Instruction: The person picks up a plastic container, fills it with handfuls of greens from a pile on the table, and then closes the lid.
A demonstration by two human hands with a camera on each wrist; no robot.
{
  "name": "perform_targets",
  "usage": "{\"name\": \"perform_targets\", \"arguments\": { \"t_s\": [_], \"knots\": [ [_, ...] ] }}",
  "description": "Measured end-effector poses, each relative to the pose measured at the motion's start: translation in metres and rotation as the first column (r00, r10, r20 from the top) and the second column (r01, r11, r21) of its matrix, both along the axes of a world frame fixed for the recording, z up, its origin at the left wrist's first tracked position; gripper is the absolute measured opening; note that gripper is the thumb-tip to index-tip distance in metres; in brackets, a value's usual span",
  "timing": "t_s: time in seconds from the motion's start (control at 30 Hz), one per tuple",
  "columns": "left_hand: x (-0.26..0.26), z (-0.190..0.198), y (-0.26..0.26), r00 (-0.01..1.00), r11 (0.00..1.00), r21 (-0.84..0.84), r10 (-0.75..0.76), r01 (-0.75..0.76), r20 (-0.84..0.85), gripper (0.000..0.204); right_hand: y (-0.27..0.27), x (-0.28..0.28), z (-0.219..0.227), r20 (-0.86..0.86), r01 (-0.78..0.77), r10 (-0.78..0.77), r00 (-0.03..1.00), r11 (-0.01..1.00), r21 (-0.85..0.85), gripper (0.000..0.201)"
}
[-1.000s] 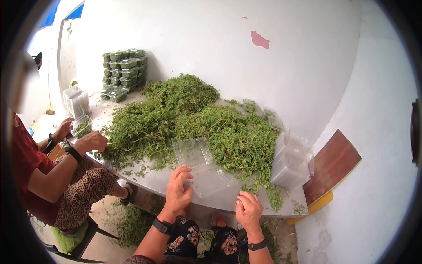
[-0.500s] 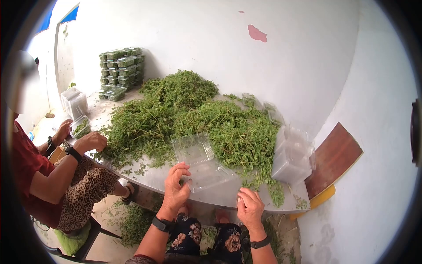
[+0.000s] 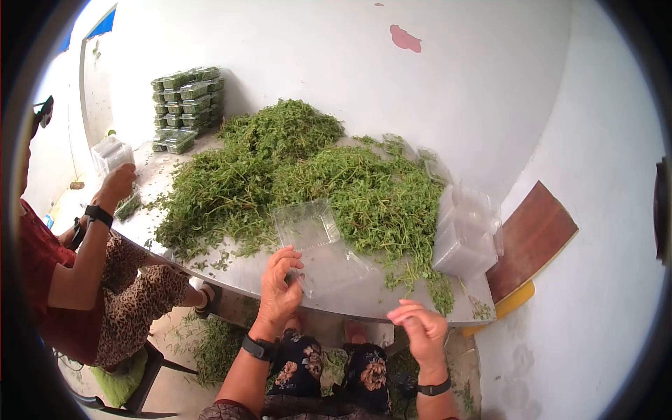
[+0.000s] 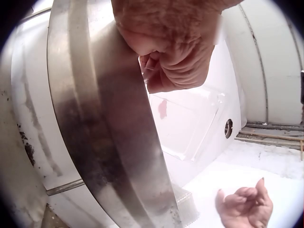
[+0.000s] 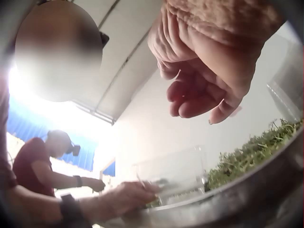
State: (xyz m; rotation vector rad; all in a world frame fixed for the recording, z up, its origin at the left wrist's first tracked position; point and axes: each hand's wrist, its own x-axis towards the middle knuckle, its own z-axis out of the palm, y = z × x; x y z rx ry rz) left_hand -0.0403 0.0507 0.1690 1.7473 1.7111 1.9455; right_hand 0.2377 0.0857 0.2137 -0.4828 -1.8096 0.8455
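A clear plastic clamshell container [image 3: 329,269] lies unfolded at the front of the metal table [image 3: 231,278], with its lid side towards the greens. My left hand [image 3: 281,283] grips its near left edge with curled fingers; the left wrist view shows that hand [image 4: 175,52] from below, its fingertips largely hidden. To the right, beyond the table's front edge, my right hand [image 3: 423,329] is raised with fingers loosely bent and nothing in them. In the right wrist view the right hand [image 5: 209,80] hangs above the level of the greens [image 5: 256,156].
A large heap of leafy greens [image 3: 301,175] covers the middle of the table. Empty clamshells [image 3: 467,234] stand stacked at the right, filled boxes [image 3: 185,105] at the back left. Another person [image 3: 77,280] sits at the left, a hand by more empty containers [image 3: 110,155].
My right hand has moved right, away from the container, and its fingers have loosened. My left hand stays at the container's edge. The other person's hand has risen towards their empty containers.
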Motion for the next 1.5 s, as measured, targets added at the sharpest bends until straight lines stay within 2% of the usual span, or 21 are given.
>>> {"name": "perform_targets", "arguments": {
  "t_s": [0.03, 0.1, 0.13, 0.17, 0.23, 0.27, 0.33, 0.37, 0.43, 0.47, 0.53, 0.57, 0.63, 0.67, 0.77, 0.83, 0.87, 0.9, 0.93, 1.17, 1.5],
  "knots": [
    [0.000, 0.001, 0.000, 1.000, 1.000, 0.002, 0.002, -0.002, 0.004, 0.021, -0.001, 0.003, 0.008, -0.001, 0.007, -0.007, 1.000, 1.000, -0.002, 0.024],
    [0.001, 0.002, 0.000, 1.000, 1.000, 0.001, 0.003, -0.003, 0.007, 0.022, 0.000, 0.011, 0.023, -0.302, -0.297, 0.271, 0.914, 0.954, -0.044, 0.035],
    [0.001, 0.002, 0.000, 1.000, 1.000, 0.002, 0.009, -0.009, 0.012, 0.023, -0.001, 0.014, 0.033, -0.336, -0.345, 0.310, 0.890, 0.938, -0.048, 0.049],
    [0.002, 0.003, 0.001, 1.000, 1.000, 0.002, 0.003, -0.003, 0.012, 0.023, -0.002, 0.017, 0.042, -0.336, -0.338, 0.304, 0.891, 0.940, -0.048, 0.049],
    [0.002, 0.003, 0.000, 1.000, 1.000, 0.001, 0.016, -0.016, 0.002, 0.024, -0.005, 0.023, 0.060, -0.487, -0.507, 0.465, 0.739, 0.860, 0.052, 0.055],
    [0.003, 0.004, -0.001, 1.000, 1.000, -0.003, 0.009, -0.009, 0.002, 0.024, -0.009, 0.024, 0.070, -0.489, -0.501, 0.458, 0.742, 0.864, 0.048, 0.055],
    [0.004, 0.006, -0.001, 1.000, 1.000, -0.010, 0.009, -0.009, 0.003, 0.027, -0.018, 0.025, 0.093, -0.578, -0.590, 0.568, 0.586, 0.788, 0.176, 0.060],
    [0.003, 0.005, -0.001, 1.000, 1.000, -0.013, 0.001, -0.001, 0.002, 0.027, -0.022, 0.026, 0.104, -0.580, -0.584, 0.562, 0.590, 0.793, 0.174, 0.060],
    [0.002, 0.003, 0.001, 0.999, 1.000, 0.000, 0.021, -0.021, -0.040, 0.027, -0.028, 0.029, 0.125, -0.470, -0.709, 0.751, 0.463, 0.632, 0.312, 0.061],
    [0.002, 0.003, 0.001, 0.999, 1.000, -0.003, 0.011, -0.012, -0.042, 0.027, -0.034, 0.027, 0.135, -0.474, -0.702, 0.745, 0.469, 0.640, 0.311, 0.061],
    [0.001, 0.004, 0.000, 0.997, 0.999, -0.001, 0.037, -0.037, -0.068, 0.025, -0.049, 0.013, 0.154, -0.509, -0.793, 0.829, 0.234, 0.465, 0.393, 0.068],
    [0.001, 0.004, 0.001, 0.997, 1.000, -0.003, 0.030, -0.030, -0.070, 0.025, -0.056, 0.007, 0.160, -0.511, -0.790, 0.826, 0.238, 0.471, 0.393, 0.068],
    [0.001, 0.004, 0.000, 0.998, 1.000, 0.009, 0.029, -0.029, -0.063, 0.025, -0.066, 0.000, 0.171, -0.530, -0.802, 0.841, 0.107, 0.389, 0.454, 0.066],
    [0.001, 0.003, 0.001, 0.998, 1.000, 0.008, 0.027, -0.027, -0.063, 0.025, -0.064, 0.001, 0.176, -0.531, -0.801, 0.840, 0.109, 0.391, 0.453, 0.066],
    [-0.001, 0.001, 0.001, 0.997, 1.000, -0.010, 0.023, -0.023, -0.070, 0.025, -0.049, 0.008, 0.196, -0.276, -0.928, 0.958, -0.080, 0.030, 0.371, 0.057],
    [-0.001, 0.001, 0.001, 0.998, 1.000, -0.005, 0.031, -0.031, -0.060, 0.025, -0.047, 0.009, 0.206, -0.118, -0.945, 0.964, -0.239, -0.203, 0.255, 0.052],
    [-0.001, 0.001, 0.001, 0.998, 1.000, -0.010, 0.029, -0.029, -0.060, 0.025, -0.063, 0.004, 0.200, -0.123, -0.946, 0.964, -0.237, -0.200, 0.255, 0.052],
    [-0.001, 0.001, 0.001, 0.998, 0.999, -0.009, 0.032, -0.032, -0.061, 0.025, -0.091, -0.012, 0.192, -0.370, -0.864, 0.923, -0.110, 0.095, 0.495, 0.051],
    [-0.001, 0.001, 0.001, 0.997, 0.999, -0.007, 0.035, -0.036, -0.062, 0.024, -0.106, -0.021, 0.187, -0.610, -0.677, 0.790, -0.060, 0.417, 0.607, 0.051],
    [0.000, 0.001, 0.002, 0.996, 0.999, 0.005, 0.043, -0.043, -0.075, 0.024, -0.110, -0.002, 0.176, -0.569, -0.701, 0.820, -0.053, 0.375, 0.606, 0.048],
    [0.000, 0.003, -0.001, 0.996, 0.999, -0.016, 0.042, -0.043, -0.079, 0.023, -0.104, -0.007, 0.173, -0.505, -0.752, 0.861, -0.057, 0.296, 0.589, 0.045]
  ]
}}
